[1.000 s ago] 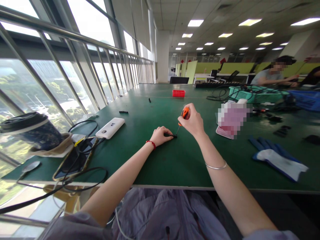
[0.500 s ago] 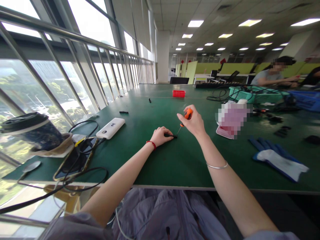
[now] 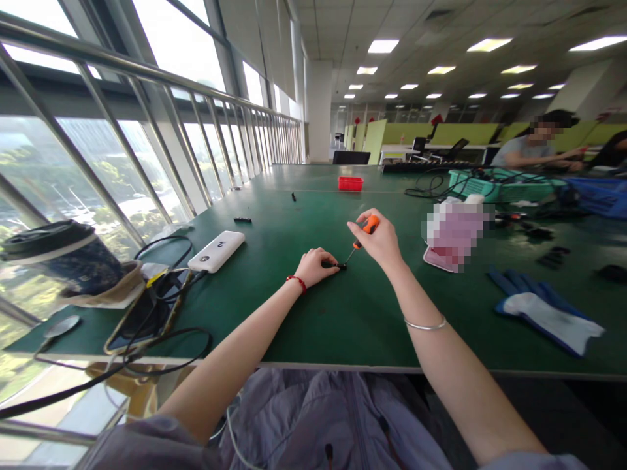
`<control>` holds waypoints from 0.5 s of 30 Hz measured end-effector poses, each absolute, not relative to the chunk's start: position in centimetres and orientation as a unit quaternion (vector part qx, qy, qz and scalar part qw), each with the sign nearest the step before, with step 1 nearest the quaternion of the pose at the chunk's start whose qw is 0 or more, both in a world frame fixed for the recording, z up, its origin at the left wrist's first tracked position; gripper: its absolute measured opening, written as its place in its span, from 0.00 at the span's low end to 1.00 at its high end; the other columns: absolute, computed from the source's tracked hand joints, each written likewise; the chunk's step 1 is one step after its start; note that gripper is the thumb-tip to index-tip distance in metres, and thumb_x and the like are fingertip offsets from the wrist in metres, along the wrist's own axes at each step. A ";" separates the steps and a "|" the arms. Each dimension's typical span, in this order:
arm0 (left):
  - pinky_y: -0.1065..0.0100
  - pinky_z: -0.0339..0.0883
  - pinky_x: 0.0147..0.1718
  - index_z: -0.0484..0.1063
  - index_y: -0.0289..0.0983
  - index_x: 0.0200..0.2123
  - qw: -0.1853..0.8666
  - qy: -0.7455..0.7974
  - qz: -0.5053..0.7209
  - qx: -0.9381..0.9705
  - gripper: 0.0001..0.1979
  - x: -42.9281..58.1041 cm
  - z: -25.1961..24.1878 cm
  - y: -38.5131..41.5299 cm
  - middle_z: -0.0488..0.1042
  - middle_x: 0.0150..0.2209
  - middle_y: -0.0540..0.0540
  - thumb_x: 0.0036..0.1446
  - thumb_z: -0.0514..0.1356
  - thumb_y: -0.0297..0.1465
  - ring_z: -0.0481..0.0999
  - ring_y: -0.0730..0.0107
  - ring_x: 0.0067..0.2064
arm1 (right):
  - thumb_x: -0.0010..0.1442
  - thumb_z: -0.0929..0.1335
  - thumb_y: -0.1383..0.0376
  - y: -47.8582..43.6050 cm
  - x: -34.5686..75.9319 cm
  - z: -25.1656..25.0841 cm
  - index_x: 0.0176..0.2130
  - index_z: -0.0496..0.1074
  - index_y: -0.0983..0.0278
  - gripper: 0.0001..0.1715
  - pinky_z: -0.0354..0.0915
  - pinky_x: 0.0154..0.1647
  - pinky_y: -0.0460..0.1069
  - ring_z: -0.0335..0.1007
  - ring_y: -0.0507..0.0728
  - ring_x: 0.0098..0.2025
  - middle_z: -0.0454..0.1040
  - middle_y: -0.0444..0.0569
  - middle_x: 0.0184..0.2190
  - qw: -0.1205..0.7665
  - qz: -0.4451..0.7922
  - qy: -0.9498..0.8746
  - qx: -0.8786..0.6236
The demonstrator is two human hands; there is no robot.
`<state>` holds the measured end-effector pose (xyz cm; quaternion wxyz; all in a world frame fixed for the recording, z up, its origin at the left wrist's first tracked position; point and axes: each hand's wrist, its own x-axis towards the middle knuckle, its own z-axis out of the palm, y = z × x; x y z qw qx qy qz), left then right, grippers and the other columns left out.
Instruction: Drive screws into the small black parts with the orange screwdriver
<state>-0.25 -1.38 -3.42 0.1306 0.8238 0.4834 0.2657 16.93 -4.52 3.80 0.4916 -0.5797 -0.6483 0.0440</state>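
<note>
At 12 o'clock on the table (image 3: 343,320), the left hand (image 3: 315,266) pinches a small black part (image 3: 339,266); the right hand (image 3: 381,243), at its 2 o'clock, grips an orange screwdriver (image 3: 369,226). The part seems light, rigid, slippery: hold its sides.

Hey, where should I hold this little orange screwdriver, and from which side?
Take the screwdriver by its thick orange handle, coming from above and the right, as the right hand does. The thin shaft slants down and left, its tip at the small black part pinned under the left hand, so the upper end is the only good hold.
</note>
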 end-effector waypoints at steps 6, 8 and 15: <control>0.64 0.64 0.44 0.77 0.39 0.31 0.130 0.485 0.265 0.823 0.08 -0.2 -3.3 -1.5 0.74 0.36 0.48 0.48 0.63 0.36 0.71 0.64 0.41 | 0.45 0.67 0.59 -4.3 16.6 3.5 0.40 0.60 0.58 0.20 0.60 0.28 0.48 0.64 0.54 0.26 0.67 0.40 0.26 0.503 0.085 -0.657 -0.556; 0.64 0.64 0.44 0.77 0.38 0.31 0.130 0.484 0.266 0.823 0.08 -0.2 -3.3 -1.5 0.74 0.36 0.48 0.48 0.63 0.35 0.71 0.64 0.41 | 0.47 0.66 0.56 -4.5 16.6 3.6 0.41 0.59 0.58 0.21 0.60 0.29 0.49 0.65 0.56 0.27 0.67 0.41 0.26 0.495 0.072 -0.649 -0.574; 0.64 0.64 0.44 0.77 0.39 0.31 0.129 0.481 0.266 0.825 0.08 -0.2 -3.3 -1.4 0.74 0.35 0.48 0.49 0.63 0.35 0.71 0.65 0.40 | 0.53 0.62 0.54 -4.8 16.6 3.7 0.38 0.61 0.58 0.14 0.59 0.31 0.50 0.68 0.59 0.31 0.68 0.44 0.26 0.470 0.027 -0.645 -0.602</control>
